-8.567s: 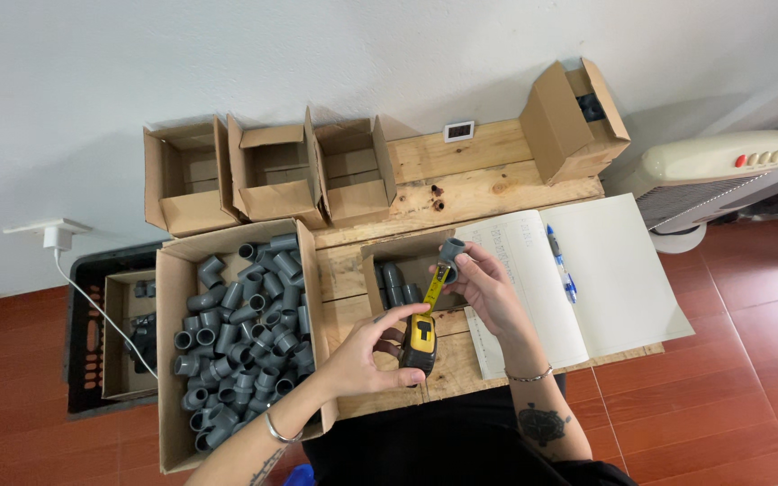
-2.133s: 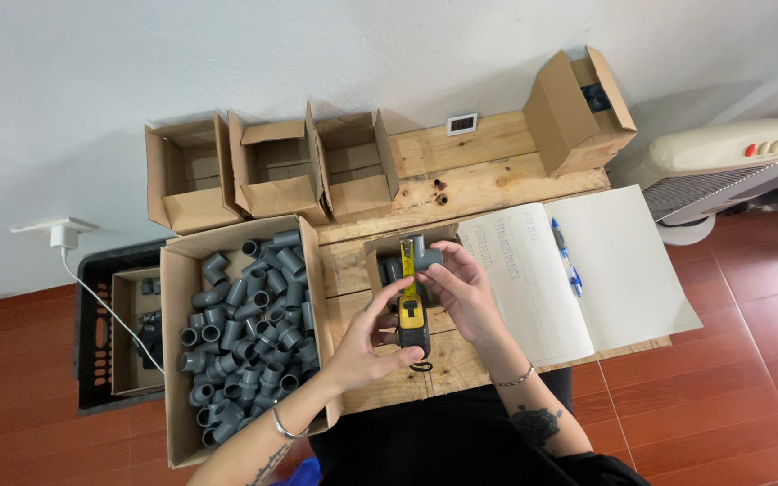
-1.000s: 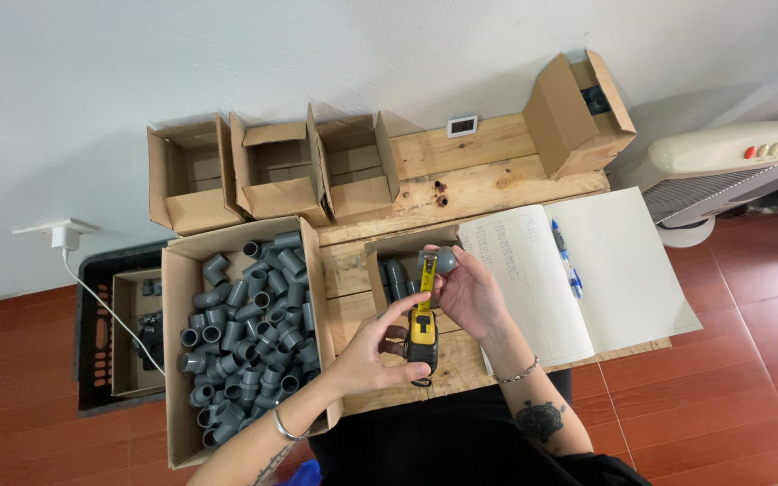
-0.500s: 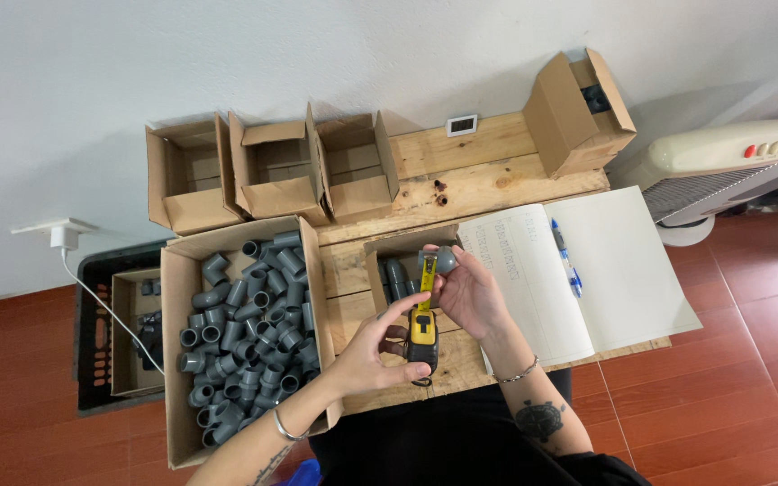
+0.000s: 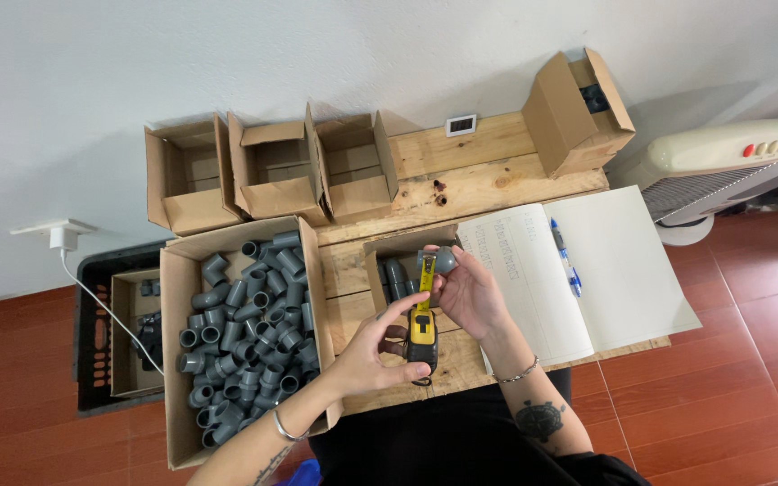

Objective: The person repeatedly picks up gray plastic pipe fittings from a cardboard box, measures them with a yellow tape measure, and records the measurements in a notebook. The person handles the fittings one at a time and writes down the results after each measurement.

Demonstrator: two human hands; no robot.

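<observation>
My left hand (image 5: 366, 353) grips the yellow tape measure (image 5: 421, 335), its blade running up and away to the grey pipe fitting (image 5: 441, 261) pinched in my right hand (image 5: 468, 292), just above the left. My fingers hide the blade tip and most of the fitting's shape.

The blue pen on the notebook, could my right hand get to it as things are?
Probably yes, once freed. The pen lies uncovered on the open notebook, just right of your right hand, with nothing between them. That hand holds a grey pipe fitting now.
</observation>
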